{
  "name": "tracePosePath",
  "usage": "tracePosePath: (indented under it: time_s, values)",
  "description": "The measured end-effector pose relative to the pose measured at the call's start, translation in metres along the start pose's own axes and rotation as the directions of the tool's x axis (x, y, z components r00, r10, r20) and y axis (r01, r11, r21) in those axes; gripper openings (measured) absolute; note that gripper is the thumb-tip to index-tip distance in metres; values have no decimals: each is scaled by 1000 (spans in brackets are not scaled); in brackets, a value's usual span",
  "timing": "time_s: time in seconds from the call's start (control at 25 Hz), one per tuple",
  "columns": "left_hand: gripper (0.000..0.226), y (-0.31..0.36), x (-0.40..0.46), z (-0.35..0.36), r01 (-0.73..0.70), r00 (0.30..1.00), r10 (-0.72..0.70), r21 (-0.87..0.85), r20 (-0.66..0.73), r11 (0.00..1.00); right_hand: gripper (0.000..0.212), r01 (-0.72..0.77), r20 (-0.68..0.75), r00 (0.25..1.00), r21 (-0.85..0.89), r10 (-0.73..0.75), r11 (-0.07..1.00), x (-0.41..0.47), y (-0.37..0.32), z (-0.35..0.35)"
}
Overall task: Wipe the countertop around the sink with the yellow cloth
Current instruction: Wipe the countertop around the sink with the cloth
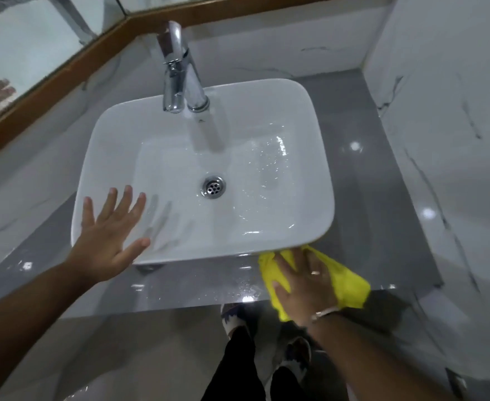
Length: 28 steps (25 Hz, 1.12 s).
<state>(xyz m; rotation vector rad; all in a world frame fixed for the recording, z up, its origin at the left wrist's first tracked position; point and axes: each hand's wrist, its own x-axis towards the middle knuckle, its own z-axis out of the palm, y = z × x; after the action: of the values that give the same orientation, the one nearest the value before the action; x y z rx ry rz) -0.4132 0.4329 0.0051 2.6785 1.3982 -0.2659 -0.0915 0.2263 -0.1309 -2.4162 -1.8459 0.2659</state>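
Note:
A white rectangular basin stands on a glossy grey countertop. The yellow cloth lies crumpled on the counter's front strip, just below the basin's front right corner. My right hand presses flat on top of the cloth, fingers spread toward the basin. My left hand hovers with fingers apart over the basin's front left corner and holds nothing. Water drops glisten on the counter left of the cloth.
A chrome tap rises behind the basin, with the drain below it. A wood-framed mirror runs along the left and back. A marble wall closes the right side. My legs and shoes stand below the counter edge.

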Motion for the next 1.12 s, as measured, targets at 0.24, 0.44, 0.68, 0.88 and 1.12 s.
tracePosePath:
  time_s: [0.24,0.44,0.68,0.88,1.12]
  values:
    - [81,1,-3,4,43,996,-43,-2,-76,999,58,-587,-98,794,138,600,798,11,-2,-12]
    - [85,-11,-3,7,49,994,-51,-25,-97,998,59,-40,98,995,135,27,990,-12,-194,19]
    - [84,-24,0,13,-68,988,57,-73,-143,995,55,-56,0,998,-126,57,990,-2,-124,15]
    - [79,-81,-1,15,-232,946,236,42,-223,972,61,-637,6,771,10,637,771,-2,-159,7]
    - [83,-86,-4,19,-264,931,257,9,-258,964,58,245,136,958,82,-254,966,-10,-364,54]
